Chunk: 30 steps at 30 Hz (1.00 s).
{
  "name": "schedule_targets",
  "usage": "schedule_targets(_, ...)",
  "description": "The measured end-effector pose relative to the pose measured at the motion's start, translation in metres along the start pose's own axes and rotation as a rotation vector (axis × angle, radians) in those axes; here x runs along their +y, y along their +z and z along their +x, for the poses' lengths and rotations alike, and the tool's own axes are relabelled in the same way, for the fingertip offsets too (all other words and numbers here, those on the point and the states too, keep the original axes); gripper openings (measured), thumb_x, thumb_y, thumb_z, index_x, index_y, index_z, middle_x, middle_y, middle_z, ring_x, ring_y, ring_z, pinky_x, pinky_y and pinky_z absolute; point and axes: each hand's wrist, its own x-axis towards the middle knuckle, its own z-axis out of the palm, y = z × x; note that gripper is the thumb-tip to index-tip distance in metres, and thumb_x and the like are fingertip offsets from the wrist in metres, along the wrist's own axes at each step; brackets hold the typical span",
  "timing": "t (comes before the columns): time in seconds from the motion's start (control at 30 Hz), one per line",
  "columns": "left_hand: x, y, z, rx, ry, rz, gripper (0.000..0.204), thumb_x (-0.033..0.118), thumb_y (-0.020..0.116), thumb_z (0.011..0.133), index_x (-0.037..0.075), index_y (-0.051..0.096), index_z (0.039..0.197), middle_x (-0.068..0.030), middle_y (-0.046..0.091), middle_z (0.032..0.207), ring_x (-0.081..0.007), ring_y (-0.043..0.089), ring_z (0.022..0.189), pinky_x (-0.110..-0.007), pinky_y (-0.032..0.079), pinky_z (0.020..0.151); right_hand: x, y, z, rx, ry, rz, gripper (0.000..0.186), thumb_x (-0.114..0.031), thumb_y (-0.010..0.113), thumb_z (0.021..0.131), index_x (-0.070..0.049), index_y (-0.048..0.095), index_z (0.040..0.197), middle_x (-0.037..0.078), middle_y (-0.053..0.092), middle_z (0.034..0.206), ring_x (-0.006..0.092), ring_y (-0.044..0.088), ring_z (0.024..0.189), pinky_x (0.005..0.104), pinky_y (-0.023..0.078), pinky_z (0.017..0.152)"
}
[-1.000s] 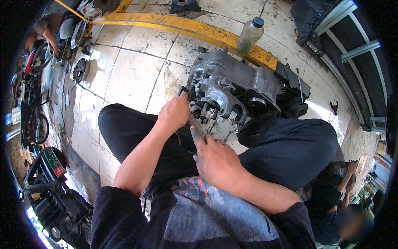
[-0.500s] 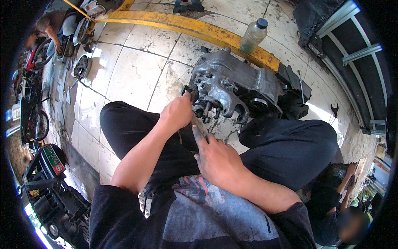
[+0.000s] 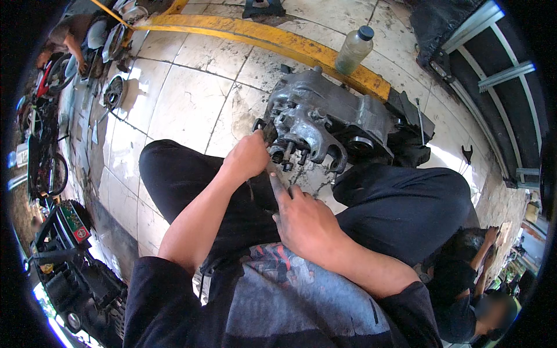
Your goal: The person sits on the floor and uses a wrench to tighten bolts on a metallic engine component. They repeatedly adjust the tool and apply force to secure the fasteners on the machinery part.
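Note:
A grey metal gearbox housing (image 3: 333, 101) lies on the floor in front of my legs, its forked arm and several studs facing me. My left hand (image 3: 248, 155) is closed round a small dark metal part (image 3: 267, 132) at the housing's left end; whether that part is attached cannot be made out. Close by, over my lap, is my right hand (image 3: 306, 221). Its index finger stretches toward the left wrist, the thumb is apart, and the other fingers are partly bent. Nothing shows in its grasp, though the palm is hidden.
Beyond the housing runs a yellow metal beam (image 3: 232, 28), with a dark-capped bottle (image 3: 354, 51) beside it. A rod-like tool (image 3: 421, 122) leans at the housing's right. A small fork (image 3: 467, 153) lies farther right. Other people crouch at upper left and lower right.
The dark part at my left fingertips has tilted slightly. Both hands stay in nearly the same place.

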Motion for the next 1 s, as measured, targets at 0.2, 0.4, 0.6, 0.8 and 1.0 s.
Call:
schedule_targets(0.2, 0.011, 0.000, -0.001, 0.002, -0.021, 0.054, 0.024, 0.011, 0.055, 0.096, -0.006, 0.060, 0.112, -0.0327, 0.071, 0.096, -0.0493, 0.071, 0.096, -0.056, 0.057, 0.084, -0.002, -0.003, 0.004, -0.060, 0.026, 0.020, 0.077, -0.020, 0.066, 0.095, 0.005, 0.029, 0.158, 0.028, 0.062, 0.111, 0.0422, 0.069, 0.097, 0.0490, 0.058, 0.083)
schedule_targets(0.4, 0.008, -0.010, -0.007, -0.012, 0.048, 0.171, 0.026, 0.011, 0.052, 0.096, 0.002, 0.061, 0.119, -0.0289, 0.072, 0.098, -0.0467, 0.072, 0.095, -0.055, 0.058, 0.082, -0.001, -0.003, 0.001, -0.068, 0.028, 0.014, 0.076, -0.020, 0.066, 0.095, 0.005, 0.030, 0.158, 0.030, 0.062, 0.112, 0.0435, 0.069, 0.097, 0.0502, 0.058, 0.085)
schedule_targets(0.6, 0.000, -0.018, -0.010, -0.006, 0.106, 0.263, 0.037, 0.009, 0.051, 0.095, 0.015, 0.062, 0.131, -0.0229, 0.074, 0.102, -0.0424, 0.072, 0.097, -0.052, 0.058, 0.081, -0.003, -0.004, 0.000, -0.063, 0.019, 0.026, 0.074, -0.020, 0.065, 0.096, 0.004, 0.032, 0.157, 0.030, 0.062, 0.114, 0.0431, 0.069, 0.099, 0.0498, 0.057, 0.087)
schedule_targets(0.8, -0.015, -0.014, 0.001, -0.021, 0.165, 0.282, 0.049, 0.008, 0.052, 0.094, 0.022, 0.060, 0.140, -0.0210, 0.074, 0.102, -0.0408, 0.072, 0.098, -0.051, 0.058, 0.081, -0.004, -0.007, 0.000, -0.064, 0.027, 0.033, 0.073, -0.021, 0.065, 0.096, 0.003, 0.032, 0.157, 0.030, 0.062, 0.114, 0.0432, 0.069, 0.100, 0.0492, 0.058, 0.087)
schedule_targets(1.0, -0.026, -0.007, 0.004, -0.011, 0.245, 0.293, 0.052, 0.009, 0.053, 0.091, 0.024, 0.059, 0.141, -0.0207, 0.074, 0.098, -0.0409, 0.072, 0.094, -0.052, 0.057, 0.080, -0.004, -0.008, -0.001, -0.053, 0.032, 0.030, 0.067, -0.018, 0.058, 0.098, 0.000, 0.035, 0.158, 0.027, 0.062, 0.113, 0.0417, 0.069, 0.100, 0.0520, 0.058, 0.085)
